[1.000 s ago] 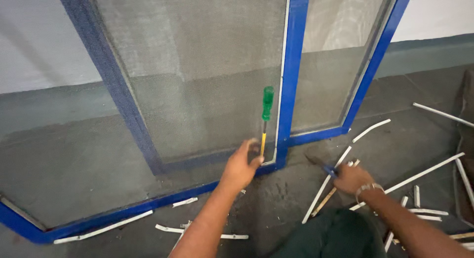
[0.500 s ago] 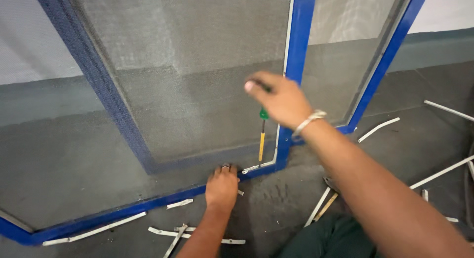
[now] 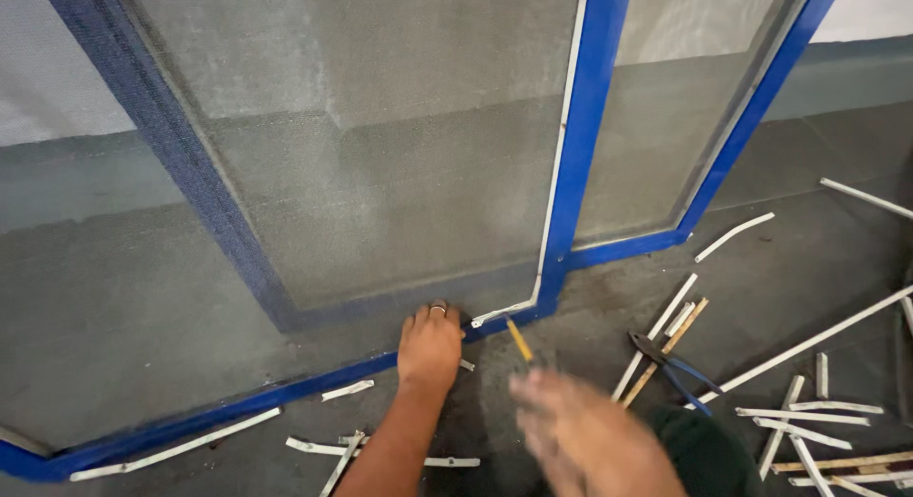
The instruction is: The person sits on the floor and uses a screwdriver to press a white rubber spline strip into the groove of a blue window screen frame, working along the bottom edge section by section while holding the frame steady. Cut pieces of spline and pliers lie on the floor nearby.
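Observation:
My left hand [image 3: 431, 345], with a ring on one finger, rests palm down on the floor against the bottom rail of a blue-framed mesh screen [image 3: 582, 174]. My right hand [image 3: 571, 426] is blurred and low in front of me. It is closed around a screwdriver whose yellow shaft [image 3: 519, 341] points up toward the frame's lower corner. The handle is hidden in the hand. A loose white strip [image 3: 504, 312] hangs out of that corner, just right of my left fingers.
Blue-handled pliers [image 3: 677, 362] lie on the grey floor to the right. Several white strips [image 3: 799, 416] are scattered right and below the frame [image 3: 171, 449]. A second blue mesh panel [image 3: 732, 145] stands at right.
My left hand let go of the screwdriver and dropped to the frame's bottom rail. My right hand left the floor, took the screwdriver up at the frame and brought it down low.

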